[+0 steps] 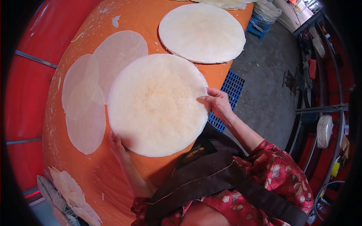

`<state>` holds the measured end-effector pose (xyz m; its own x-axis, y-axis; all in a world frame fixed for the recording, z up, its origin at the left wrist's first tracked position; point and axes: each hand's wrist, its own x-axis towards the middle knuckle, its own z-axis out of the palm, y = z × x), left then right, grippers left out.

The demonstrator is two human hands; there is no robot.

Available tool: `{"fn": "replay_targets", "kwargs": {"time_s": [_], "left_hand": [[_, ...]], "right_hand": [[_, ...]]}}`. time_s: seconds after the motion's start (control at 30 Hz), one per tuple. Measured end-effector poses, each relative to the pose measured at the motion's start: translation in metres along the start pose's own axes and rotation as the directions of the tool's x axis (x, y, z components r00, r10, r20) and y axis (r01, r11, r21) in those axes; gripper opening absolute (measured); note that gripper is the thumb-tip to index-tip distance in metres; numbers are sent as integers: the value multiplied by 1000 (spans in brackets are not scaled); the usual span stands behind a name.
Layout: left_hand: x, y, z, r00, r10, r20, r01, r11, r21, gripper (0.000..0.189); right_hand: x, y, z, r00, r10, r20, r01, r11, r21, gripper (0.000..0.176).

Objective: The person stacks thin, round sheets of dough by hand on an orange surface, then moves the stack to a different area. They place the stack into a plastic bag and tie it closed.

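Note:
A large round pale sheet (156, 105), browned slightly in its middle, lies over the orange table cover (109, 180). At its right edge, my right hand (218, 102) pinches the rim between thumb and fingers. My left hand (118, 145) is at the lower left edge, its fingers close together and partly under the rim. Left of the big round, thin translucent rounds (85, 86) overlap one another on the cover. Beyond it sits a thick stack of similar pale rounds (201, 32).
Broken sheets (73, 196) lie at the table's lower left corner. A blue plastic grate (232, 88) is on the grey floor (264, 75) to the right. Farther right stand metal shelves (320, 109). A blue stool (258, 28) bears bagged rounds.

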<state>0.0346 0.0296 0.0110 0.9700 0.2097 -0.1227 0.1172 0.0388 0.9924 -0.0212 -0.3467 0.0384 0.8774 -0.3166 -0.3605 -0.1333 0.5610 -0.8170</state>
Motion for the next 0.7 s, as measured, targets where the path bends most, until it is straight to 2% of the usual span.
{"fn": "replay_targets", "kwargs": {"time_s": [0.03, 0.07, 0.17, 0.23, 0.27, 0.37, 0.47, 0.53, 0.57, 0.6, 0.7], "left_hand": [[-1, 1, 1, 1000, -12, -6, 12, 1000, -11, 32], [-1, 2, 1, 1000, -12, -3, 12, 1000, -12, 32], [-2, 4, 3, 1000, -28, 1, 28, 999, -27, 33], [-2, 4, 3, 998, -59, 2, 59, 997, -52, 34], [0, 2, 1, 999, -29, 29, 30, 999, -43, 35], [1, -4, -4, 997, 20, 76, -18, 1000, -19, 35], [0, -3, -2, 998, -5, 55, 5, 1000, -1, 35], [0, -4, -3, 1000, -6, 23, 6, 1000, -1, 35], [1, -8, -4, 997, 40, 66, -39, 999, -18, 35], [2, -15, -6, 991, 88, 99, -85, 996, -36, 35], [0, -16, -8, 974, 211, 85, -205, 976, -65, 38]], "right_hand": [[-1, 2, 1, 1000, 6, 14, -6, 999, -38, 26], [-3, 1, 7, 999, -26, -28, 26, 1000, 11, 16], [11, 4, -4, 997, -4, -74, -20, 949, -313, 7], [16, 13, -4, 970, -207, -128, 120, 864, -488, 10], [19, 16, -3, 941, -309, -138, 179, 800, -572, 12], [22, 20, -7, 931, -348, -110, 205, 747, -633, 15], [21, 18, 1, 916, -363, -171, 259, 860, -441, 15], [20, 14, 2, 944, -304, -126, 219, 866, -449, 14], [19, 13, 0, 958, -270, -99, 198, 869, -454, 14], [20, 17, -4, 928, -368, -54, 260, 747, -612, 16], [7, 6, 12, 846, -527, 76, 343, 430, -835, 15]]}}
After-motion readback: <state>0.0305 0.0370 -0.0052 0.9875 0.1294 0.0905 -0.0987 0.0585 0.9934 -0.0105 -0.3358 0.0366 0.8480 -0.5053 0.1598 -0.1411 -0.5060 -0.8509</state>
